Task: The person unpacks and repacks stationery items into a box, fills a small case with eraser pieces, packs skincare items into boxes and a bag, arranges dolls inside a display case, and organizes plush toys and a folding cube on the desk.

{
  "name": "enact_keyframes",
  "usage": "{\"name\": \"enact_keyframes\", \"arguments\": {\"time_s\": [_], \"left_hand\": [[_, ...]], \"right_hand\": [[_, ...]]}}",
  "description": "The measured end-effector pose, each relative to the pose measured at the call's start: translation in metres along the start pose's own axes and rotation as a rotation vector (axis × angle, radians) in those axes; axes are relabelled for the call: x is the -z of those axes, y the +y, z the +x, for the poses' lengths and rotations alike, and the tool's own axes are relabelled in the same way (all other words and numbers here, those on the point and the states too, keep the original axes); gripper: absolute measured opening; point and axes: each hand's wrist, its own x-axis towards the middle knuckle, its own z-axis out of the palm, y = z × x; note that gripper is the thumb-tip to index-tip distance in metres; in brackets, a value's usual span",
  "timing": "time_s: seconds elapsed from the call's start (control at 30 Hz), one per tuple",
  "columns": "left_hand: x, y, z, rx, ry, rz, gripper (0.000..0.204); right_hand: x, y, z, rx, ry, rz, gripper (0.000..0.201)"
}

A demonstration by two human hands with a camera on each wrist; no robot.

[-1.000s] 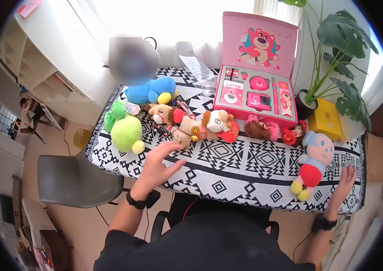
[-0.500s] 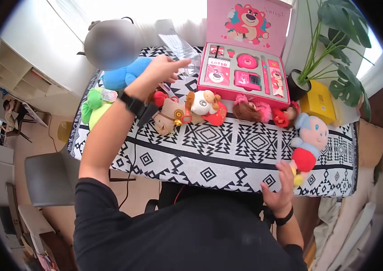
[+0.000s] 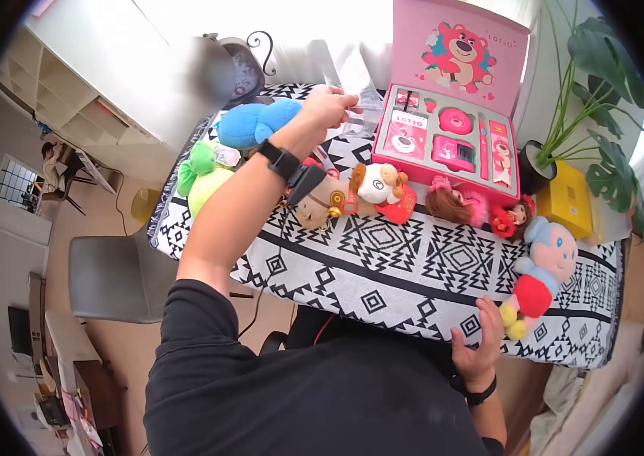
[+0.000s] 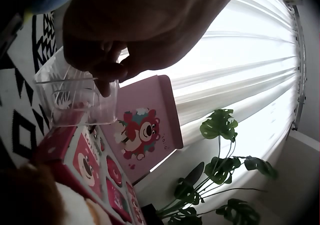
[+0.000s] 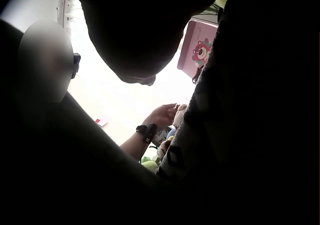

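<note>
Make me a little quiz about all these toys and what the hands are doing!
1. True or false: the left hand pinches the clear plastic lid.
2. Which toy lies nearest the right hand? A) blue plush B) red-and-blue doll C) green plush
3. Fill in: the open gift box is coloured ____.

Key: 1 true; 2 B, the red-and-blue doll; 3 pink.

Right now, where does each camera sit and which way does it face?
Head: above, facing down at the patterned table; both arms show.
Left wrist: under the left hand, facing the curtain; fingers pinch a clear plastic box.
Right wrist: below the table edge, facing up; the right hand is a dark shape.
Shared: the pink gift box shows in all views.
</note>
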Motion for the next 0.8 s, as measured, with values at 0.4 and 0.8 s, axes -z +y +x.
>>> {"name": "enact_keyframes", "arguments": {"time_s": [0.4, 0.8], "left_hand": [[0.011, 0.010, -0.214, -1.027, 0.071, 1.041, 0.005], [-0.035, -0.102, -0.280, -1.011, -0.250, 0.970, 0.023]], "right_hand": [[0.013, 0.002, 0.027, -0.151, 0.098, 0.130, 0.093], [0.011, 0.007, 0.076, -0.292, -0.292, 0.142, 0.127]]}}
